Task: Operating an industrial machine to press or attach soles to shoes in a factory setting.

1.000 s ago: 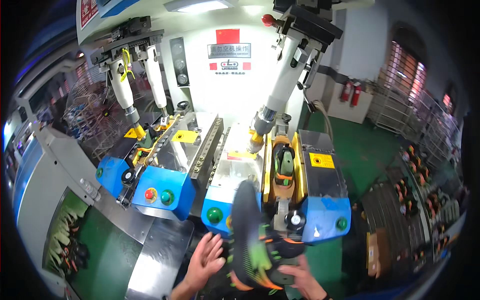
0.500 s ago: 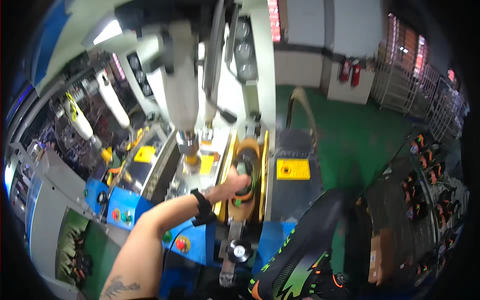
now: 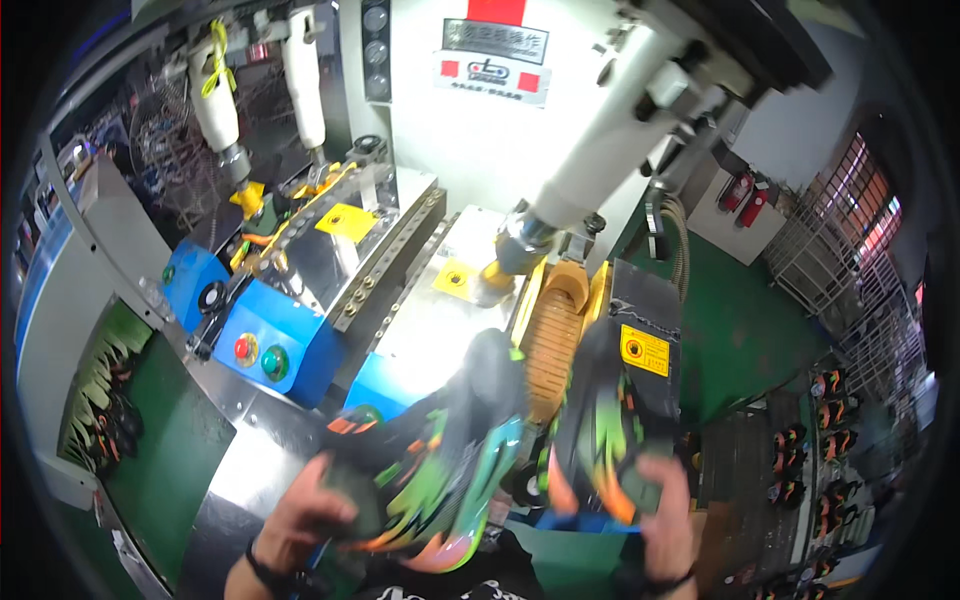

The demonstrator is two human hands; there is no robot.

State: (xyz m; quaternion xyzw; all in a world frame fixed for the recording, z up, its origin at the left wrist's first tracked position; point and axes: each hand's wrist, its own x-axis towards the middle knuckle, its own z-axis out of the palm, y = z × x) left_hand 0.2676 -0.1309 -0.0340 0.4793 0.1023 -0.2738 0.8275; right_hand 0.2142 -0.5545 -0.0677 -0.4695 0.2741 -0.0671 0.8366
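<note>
My left hand [image 3: 305, 508] is closed round the heel of a black sports shoe [image 3: 440, 455] patterned in green and orange, its toe pointing away from me. A similar shoe [image 3: 602, 435] is gripped at the heel end by my right hand [image 3: 665, 505]. Both shoes are blurred and held side by side above the front of a pressing machine. Beyond them lies the machine's bare, sole-shaped brown bed [image 3: 556, 340], between yellow side pads [image 3: 528, 305]. The white press arm [image 3: 590, 165] slants over it, its metal tip left of the bed.
A second station [image 3: 330, 250] with a blue control box [image 3: 275, 345] and red and green buttons stands at left. Shoes stand on the rack [image 3: 835, 440] at right. Wire carts [image 3: 825, 260] and fire extinguishers [image 3: 745, 203] are farther back on the green floor.
The view has swung. Earlier my left hand lay on a shoe in the machine's bed; now that bed is bare, and both hands hold a shoe each close in front of me.
</note>
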